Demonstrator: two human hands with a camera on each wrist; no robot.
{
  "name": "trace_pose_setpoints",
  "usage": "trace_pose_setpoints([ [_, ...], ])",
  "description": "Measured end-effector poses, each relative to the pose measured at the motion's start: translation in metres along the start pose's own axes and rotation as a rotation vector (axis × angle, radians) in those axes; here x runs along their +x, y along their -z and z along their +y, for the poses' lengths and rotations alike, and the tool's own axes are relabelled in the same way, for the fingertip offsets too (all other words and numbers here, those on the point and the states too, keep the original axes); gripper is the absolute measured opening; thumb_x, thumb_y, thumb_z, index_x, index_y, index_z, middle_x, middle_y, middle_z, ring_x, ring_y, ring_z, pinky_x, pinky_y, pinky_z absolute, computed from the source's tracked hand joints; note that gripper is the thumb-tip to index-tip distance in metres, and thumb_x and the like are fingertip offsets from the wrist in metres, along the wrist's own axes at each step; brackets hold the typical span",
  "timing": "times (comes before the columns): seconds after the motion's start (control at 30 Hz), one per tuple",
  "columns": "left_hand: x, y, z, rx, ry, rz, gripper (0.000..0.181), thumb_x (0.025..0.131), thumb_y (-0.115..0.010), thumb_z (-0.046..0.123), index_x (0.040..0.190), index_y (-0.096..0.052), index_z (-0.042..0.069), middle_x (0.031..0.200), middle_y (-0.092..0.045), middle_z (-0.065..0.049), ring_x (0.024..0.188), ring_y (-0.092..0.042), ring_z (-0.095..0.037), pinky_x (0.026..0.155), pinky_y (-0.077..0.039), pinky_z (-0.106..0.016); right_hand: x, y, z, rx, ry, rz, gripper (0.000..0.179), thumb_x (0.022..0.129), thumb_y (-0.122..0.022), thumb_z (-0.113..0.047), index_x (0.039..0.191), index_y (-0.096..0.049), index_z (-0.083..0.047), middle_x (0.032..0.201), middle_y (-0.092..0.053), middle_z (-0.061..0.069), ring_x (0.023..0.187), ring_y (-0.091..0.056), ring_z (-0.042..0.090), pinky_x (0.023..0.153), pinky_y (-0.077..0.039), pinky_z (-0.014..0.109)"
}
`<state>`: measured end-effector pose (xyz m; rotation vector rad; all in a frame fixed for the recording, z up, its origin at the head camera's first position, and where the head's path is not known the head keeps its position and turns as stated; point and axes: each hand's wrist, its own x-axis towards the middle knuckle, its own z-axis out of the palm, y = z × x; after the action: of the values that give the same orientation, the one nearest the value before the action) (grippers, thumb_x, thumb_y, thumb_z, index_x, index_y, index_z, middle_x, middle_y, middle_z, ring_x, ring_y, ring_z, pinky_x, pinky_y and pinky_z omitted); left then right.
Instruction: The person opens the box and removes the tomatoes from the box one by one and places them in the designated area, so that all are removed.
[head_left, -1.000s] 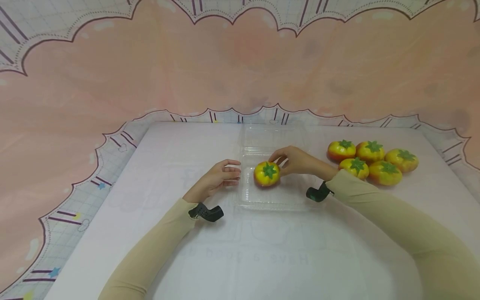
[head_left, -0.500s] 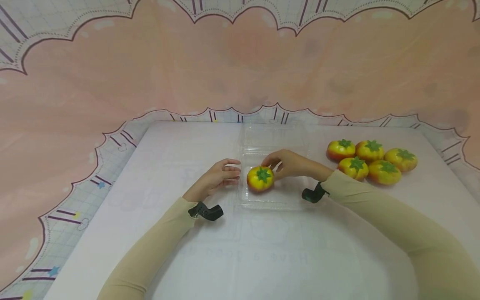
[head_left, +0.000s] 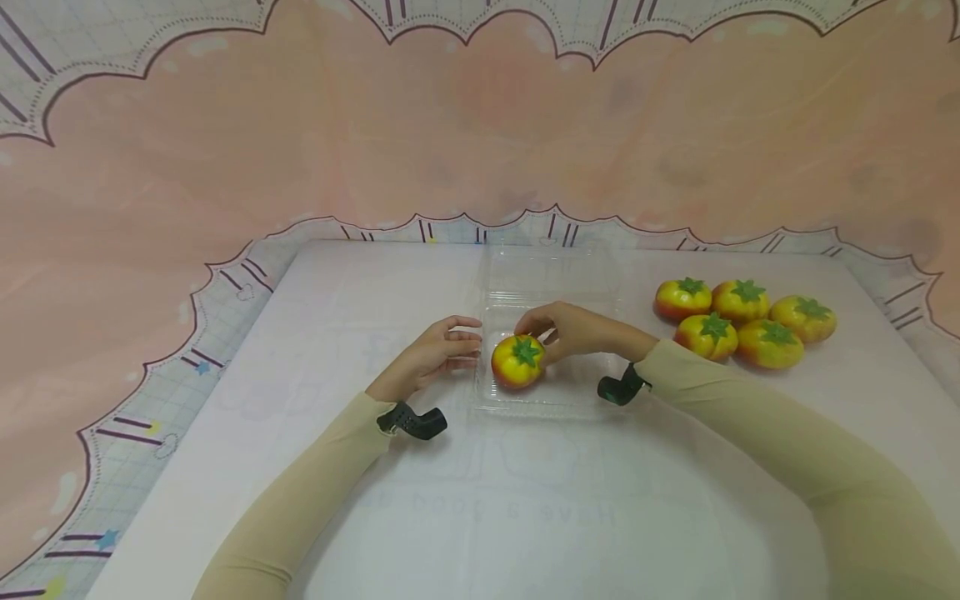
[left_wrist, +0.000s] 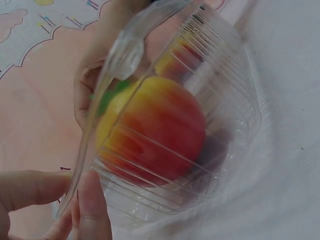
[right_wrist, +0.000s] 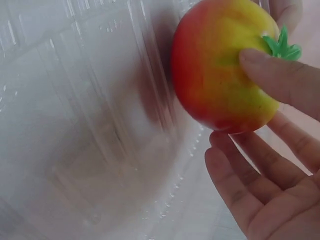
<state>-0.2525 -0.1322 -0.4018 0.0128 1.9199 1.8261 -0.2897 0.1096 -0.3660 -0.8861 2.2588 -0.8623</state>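
Observation:
In the head view my right hand (head_left: 581, 331) holds a yellow-and-red toy tomato (head_left: 517, 362) with a green star-shaped leaf top, at the left side of a clear plastic clamshell box (head_left: 570, 400). The right wrist view shows the thumb and fingers about this tomato (right_wrist: 225, 70), close over the box's ribbed plastic (right_wrist: 100, 125). My left hand (head_left: 429, 357) is at the box's left edge. Up close in the left wrist view, its thumb and fingers pinch the clear rim (left_wrist: 82, 165), and the tomato (left_wrist: 160, 130) shows through the wall.
Several more toy tomatoes (head_left: 770, 344) sit grouped on the white table (head_left: 390, 517), right of the box and beyond my right forearm. The box's raised or laid-back lid (head_left: 551, 271) is at the back. A patterned pink cloth (head_left: 480, 125) hangs behind.
My right hand has moved left and slightly nearer with the tomato, toward the box's left side. The left hand has stayed at the box's edge.

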Motion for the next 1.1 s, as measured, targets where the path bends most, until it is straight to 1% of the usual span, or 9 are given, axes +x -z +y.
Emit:
trace_pose_setpoints([
  [0.23,0.0002,-0.0005,0.0003,0.007,0.008,0.010,0.044,0.096,-0.049,0.004,0.138,-0.035,0.001,0.113,-0.055,-0.011,0.087,-0.059,-0.009,0.076,-0.054,-0.019,0.0048,-0.0016,0.0075,0.024,0.035,-0.058,0.054,0.078,-0.074,-0.006,0.127,-0.052,-0.004,0.132,-0.055,0.014,0.121,-0.053,0.029,0.100,-0.047,0.038],
  [0.37,0.0000,-0.0009,-0.0001,0.009,0.011,0.015,0.044,0.095,-0.049,0.004,0.137,-0.036,0.002,0.113,-0.056,-0.011,0.086,-0.059,-0.009,0.077,-0.055,-0.020,0.0057,-0.0032,0.0077,0.030,0.046,-0.071,0.055,0.078,-0.074,-0.005,0.129,-0.052,-0.005,0.133,-0.054,0.013,0.122,-0.054,0.028,0.099,-0.048,0.037],
  [0.5,-0.0010,-0.0015,0.0003,0.009,0.004,0.009,0.044,0.096,-0.048,0.003,0.137,-0.035,0.001,0.107,-0.057,-0.007,0.084,-0.060,-0.008,0.077,-0.055,-0.020,0.0053,-0.0044,0.0065,0.047,0.045,-0.082,0.056,0.078,-0.074,-0.004,0.129,-0.052,-0.006,0.133,-0.054,0.012,0.122,-0.053,0.028,0.099,-0.048,0.037],
  [0.7,-0.0013,-0.0023,0.0004,-0.002,-0.010,-0.002,0.043,0.095,-0.047,0.001,0.137,-0.034,-0.001,0.097,-0.056,0.000,0.080,-0.060,-0.006,0.075,-0.055,-0.019,0.0048,-0.0068,0.0058,0.050,0.053,-0.127,0.060,0.078,-0.074,-0.006,0.132,-0.049,-0.007,0.136,-0.051,0.012,0.125,-0.051,0.028,0.102,-0.046,0.037],
  [0.87,-0.0012,-0.0025,0.0006,-0.008,-0.012,0.001,0.043,0.095,-0.047,0.001,0.137,-0.034,-0.002,0.100,-0.056,-0.002,0.080,-0.060,-0.006,0.074,-0.055,-0.019,0.0050,-0.0079,0.0053,0.040,0.056,-0.136,0.061,0.078,-0.074,-0.005,0.133,-0.048,-0.008,0.137,-0.050,0.012,0.125,-0.051,0.028,0.102,-0.045,0.038],
  [1.1,-0.0015,-0.0020,0.0007,0.022,-0.006,0.005,0.043,0.096,-0.048,0.002,0.137,-0.035,-0.001,0.107,-0.056,-0.008,0.082,-0.059,-0.007,0.080,-0.055,-0.022,0.0047,-0.0084,0.0040,0.016,0.075,-0.127,0.060,0.079,-0.073,-0.005,0.133,-0.047,-0.006,0.136,-0.051,0.015,0.124,-0.052,0.030,0.101,-0.046,0.038],
])
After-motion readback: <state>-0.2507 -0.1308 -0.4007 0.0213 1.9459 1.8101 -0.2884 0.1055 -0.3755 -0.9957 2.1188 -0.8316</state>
